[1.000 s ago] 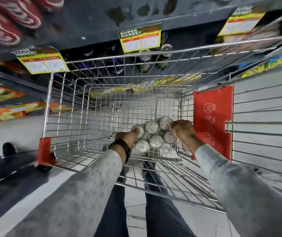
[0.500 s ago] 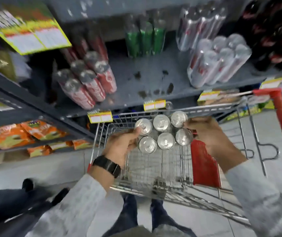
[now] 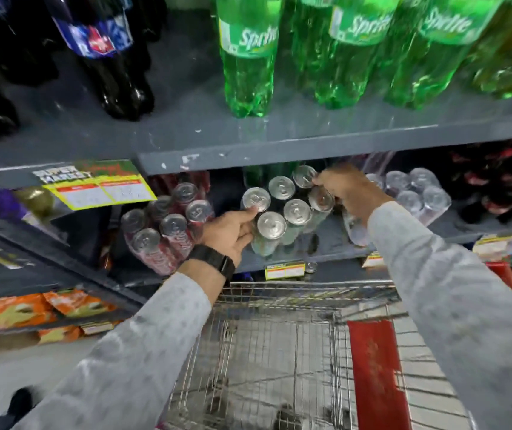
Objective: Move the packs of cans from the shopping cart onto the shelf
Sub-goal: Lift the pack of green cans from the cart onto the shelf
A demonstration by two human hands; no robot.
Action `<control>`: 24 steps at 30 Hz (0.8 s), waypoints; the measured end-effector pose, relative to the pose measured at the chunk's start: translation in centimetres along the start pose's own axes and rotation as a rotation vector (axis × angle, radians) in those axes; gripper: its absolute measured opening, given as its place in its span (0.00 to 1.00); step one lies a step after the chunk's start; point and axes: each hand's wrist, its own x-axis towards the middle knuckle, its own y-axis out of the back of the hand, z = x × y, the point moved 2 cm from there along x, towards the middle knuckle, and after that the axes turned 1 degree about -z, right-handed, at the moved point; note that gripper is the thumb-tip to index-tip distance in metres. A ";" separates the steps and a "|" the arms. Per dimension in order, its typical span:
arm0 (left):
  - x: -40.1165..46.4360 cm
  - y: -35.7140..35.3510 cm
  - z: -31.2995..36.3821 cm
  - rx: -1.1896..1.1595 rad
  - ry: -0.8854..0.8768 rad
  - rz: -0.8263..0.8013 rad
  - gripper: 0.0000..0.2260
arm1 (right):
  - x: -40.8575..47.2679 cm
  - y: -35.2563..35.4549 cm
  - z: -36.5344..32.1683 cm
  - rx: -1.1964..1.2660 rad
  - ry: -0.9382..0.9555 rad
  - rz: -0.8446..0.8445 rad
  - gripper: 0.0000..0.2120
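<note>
Setting: supermarket drinks aisle. Evidence: grey metal shelves (image 3: pixel 279 131) stocked with green Sprite bottles (image 3: pixel 248 57) and dark cola bottles (image 3: pixel 115 72); yellow price tags (image 3: pixel 99 189) marked "Super Market" on the shelf edges; packs of cans (image 3: pixel 167 225); snack packets (image 3: pixel 46 308) lower left; wire shopping cart (image 3: pixel 279 352) below.

Grey shelf (image 3: pixel 335 243) bearing can packs (image 3: pixel 167 231)

Left hand (image 3: pixel 233 232): clasps the near-left side of the six-pack of cans (image 3: pixel 282 209).
Right hand (image 3: pixel 346 192): grips the pack's far-right end.
Pack: tilted, its base at the shelf (image 3: pixel 326 243).
Left of the grip: a red can pack (image 3: pixel 167 225).
Right of the grip: a clear-wrapped pack (image 3: pixel 416 193).
Below the grip: the shopping cart (image 3: pixel 279 352).
</note>
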 end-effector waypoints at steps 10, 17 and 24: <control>4.3 -0.4 -0.5 0.077 0.039 0.018 0.01 | 4.0 -2.2 1.2 -0.297 0.047 -0.028 0.10; 4.8 -0.5 -4.3 0.063 -0.079 0.027 0.35 | 4.3 -2.9 5.8 0.355 0.004 -0.222 0.35; 5.2 -1.7 -6.9 -0.029 -0.117 -0.037 0.32 | 3.3 -4.5 9.4 0.648 -0.074 -0.323 0.28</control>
